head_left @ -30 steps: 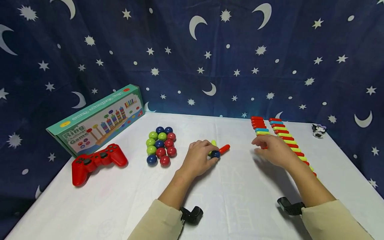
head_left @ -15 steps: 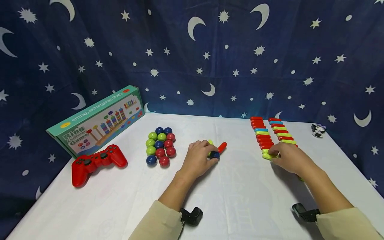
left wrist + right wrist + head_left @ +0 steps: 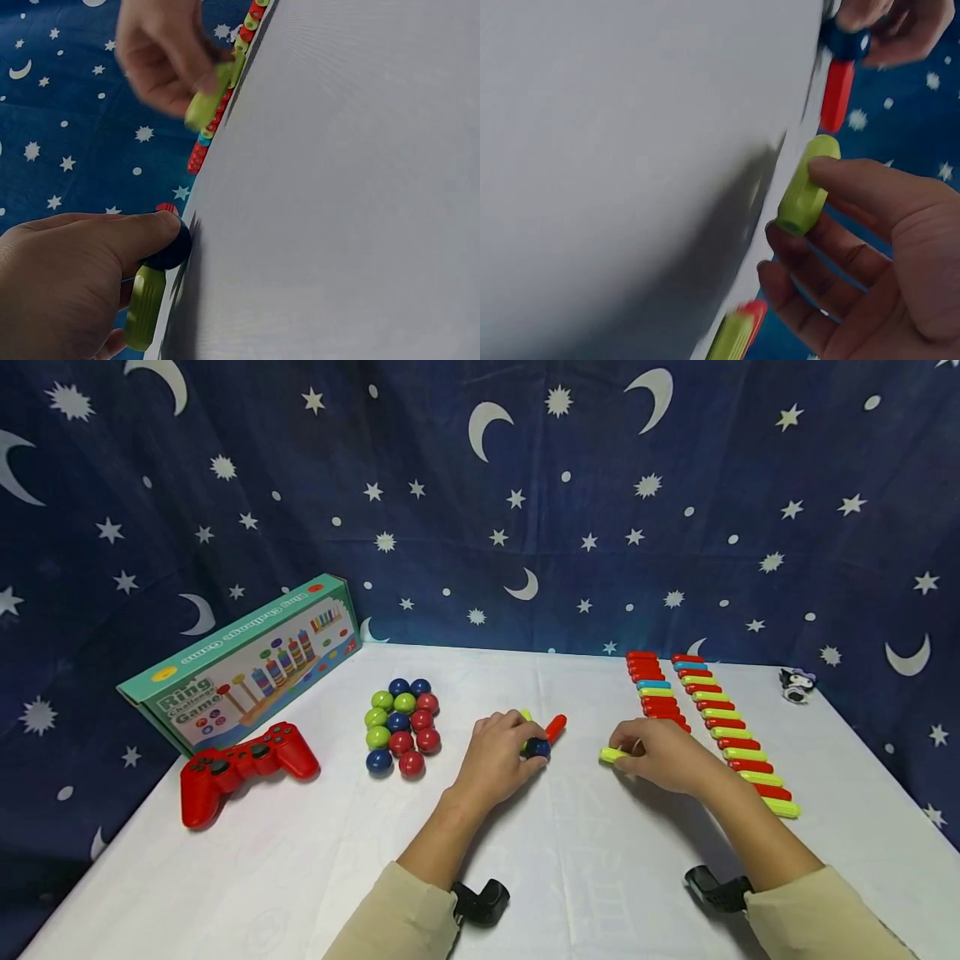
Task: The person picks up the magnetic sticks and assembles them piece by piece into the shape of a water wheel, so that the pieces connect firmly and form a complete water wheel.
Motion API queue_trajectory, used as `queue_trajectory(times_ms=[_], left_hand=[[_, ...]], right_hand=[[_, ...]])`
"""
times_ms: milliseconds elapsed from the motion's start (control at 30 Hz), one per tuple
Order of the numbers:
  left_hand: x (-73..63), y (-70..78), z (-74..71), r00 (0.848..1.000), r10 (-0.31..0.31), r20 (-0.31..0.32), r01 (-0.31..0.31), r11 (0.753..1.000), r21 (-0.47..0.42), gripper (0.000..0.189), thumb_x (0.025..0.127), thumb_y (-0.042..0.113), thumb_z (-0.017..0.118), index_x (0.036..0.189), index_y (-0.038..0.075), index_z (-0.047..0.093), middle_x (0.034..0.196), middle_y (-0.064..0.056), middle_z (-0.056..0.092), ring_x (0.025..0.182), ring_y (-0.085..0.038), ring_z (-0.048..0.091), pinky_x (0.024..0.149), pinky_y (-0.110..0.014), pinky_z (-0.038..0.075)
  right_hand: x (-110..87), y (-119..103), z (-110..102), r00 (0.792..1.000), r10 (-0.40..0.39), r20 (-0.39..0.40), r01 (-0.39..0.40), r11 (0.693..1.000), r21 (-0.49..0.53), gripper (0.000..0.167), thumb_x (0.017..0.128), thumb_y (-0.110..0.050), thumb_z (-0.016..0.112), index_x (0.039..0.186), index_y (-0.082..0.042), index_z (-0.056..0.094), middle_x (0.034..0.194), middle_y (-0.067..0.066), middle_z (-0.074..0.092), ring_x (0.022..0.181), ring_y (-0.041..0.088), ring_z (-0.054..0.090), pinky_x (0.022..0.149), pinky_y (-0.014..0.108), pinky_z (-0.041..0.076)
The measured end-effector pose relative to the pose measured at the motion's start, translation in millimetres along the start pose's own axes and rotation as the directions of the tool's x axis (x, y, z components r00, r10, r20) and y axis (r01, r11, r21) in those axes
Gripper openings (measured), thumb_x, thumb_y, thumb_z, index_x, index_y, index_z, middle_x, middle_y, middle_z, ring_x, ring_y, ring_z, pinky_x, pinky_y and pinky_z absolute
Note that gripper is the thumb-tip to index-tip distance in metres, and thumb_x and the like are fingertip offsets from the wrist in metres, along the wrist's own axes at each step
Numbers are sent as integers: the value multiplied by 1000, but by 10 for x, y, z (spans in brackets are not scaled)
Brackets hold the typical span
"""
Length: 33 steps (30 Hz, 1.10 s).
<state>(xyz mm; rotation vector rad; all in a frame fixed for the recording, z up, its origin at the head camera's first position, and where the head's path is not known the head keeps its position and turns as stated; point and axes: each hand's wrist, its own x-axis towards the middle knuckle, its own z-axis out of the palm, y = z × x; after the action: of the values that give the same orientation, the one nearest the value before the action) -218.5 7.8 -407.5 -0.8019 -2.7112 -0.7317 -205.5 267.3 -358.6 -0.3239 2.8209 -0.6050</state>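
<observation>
In the head view my left hand (image 3: 491,753) pinches a dark blue ball (image 3: 537,747) at mid-table. A red stick (image 3: 556,728) sticks out from the ball toward the back right. The left wrist view shows a yellow-green stick (image 3: 145,307) at the ball's side, under the hand. My right hand (image 3: 667,757), to the right of the ball, pinches another yellow-green stick (image 3: 805,187) between thumb and fingers. That stick's free end points left, toward the ball, with a gap between them.
Two rows of coloured sticks, a left row (image 3: 657,700) and a longer right row (image 3: 738,753), lie at the right. Red, green and blue balls (image 3: 401,741) cluster left of centre. A red game controller (image 3: 247,760), a game box (image 3: 247,664) and a small figurine (image 3: 797,686) stand farther out.
My right hand reached to the near end of the left stick row, took hold of a yellow-green stick and moved left with it. My left hand has stayed on the ball.
</observation>
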Motion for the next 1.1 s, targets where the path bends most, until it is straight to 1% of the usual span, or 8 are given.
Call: queue_trajectory(times_ms=[267,467,567,667,800,867,933,1100], left_hand=[[-9,21,10,1000,6,-11,-6,1000,14,31,89,30,83,117,20,76,108,0,67,103,-20,60,99,-41,47],[-11,17,8,1000,13,-26,-13,1000,22,30,88,31,83,115,19,76,106,0,67,101,-20,60,98,-41,47],[-17,18,4,999,24,-37,-22,998,63,30,88,34,83,114,21,76,105,1,66,99,-18,60,94,-38,46],[-20,25,-5,998,41,-42,-36,993,113,30,88,39,81,112,21,76,104,2,66,96,-18,59,87,-37,45],[-13,40,-15,996,69,-52,-60,987,147,26,91,42,74,107,21,78,101,3,68,93,-18,59,83,-36,44],[-8,46,-19,995,76,-59,-67,989,134,24,92,40,71,106,21,79,100,4,69,92,-17,60,82,-35,44],[-3,47,-17,995,76,-64,-68,992,109,23,92,36,69,106,21,80,98,5,70,91,-17,61,80,-34,44],[6,40,-12,997,50,-52,-49,998,29,22,91,29,70,109,20,81,97,5,69,90,-16,58,78,-32,42]], right_hand=[[200,-314,167,994,-111,-21,112,993,45,16,90,-12,76,106,-12,74,93,1,70,84,17,60,76,32,55],[323,-418,232,992,-128,-17,128,991,40,14,88,-8,77,101,-11,75,89,1,68,82,18,58,76,32,54],[350,-441,237,992,-123,-26,123,992,22,15,88,-7,77,102,-11,75,89,1,68,83,19,58,80,37,55],[372,-450,243,991,-124,-44,123,992,-7,18,88,-7,77,106,-11,76,96,4,70,90,23,62,90,46,56],[401,-444,269,987,-128,-97,121,990,-74,23,88,-8,77,111,-11,76,112,10,70,108,32,64,103,56,52],[417,-437,282,983,-131,-128,119,988,-101,25,88,-9,77,113,-12,76,118,13,68,113,34,64,104,57,51],[438,-436,289,979,-135,-152,119,987,-110,27,89,-8,76,116,-11,76,121,15,67,112,34,64,102,57,52],[474,-431,297,981,-114,-159,111,993,-31,35,91,-4,72,126,-8,71,128,18,68,108,35,69,99,55,55]])
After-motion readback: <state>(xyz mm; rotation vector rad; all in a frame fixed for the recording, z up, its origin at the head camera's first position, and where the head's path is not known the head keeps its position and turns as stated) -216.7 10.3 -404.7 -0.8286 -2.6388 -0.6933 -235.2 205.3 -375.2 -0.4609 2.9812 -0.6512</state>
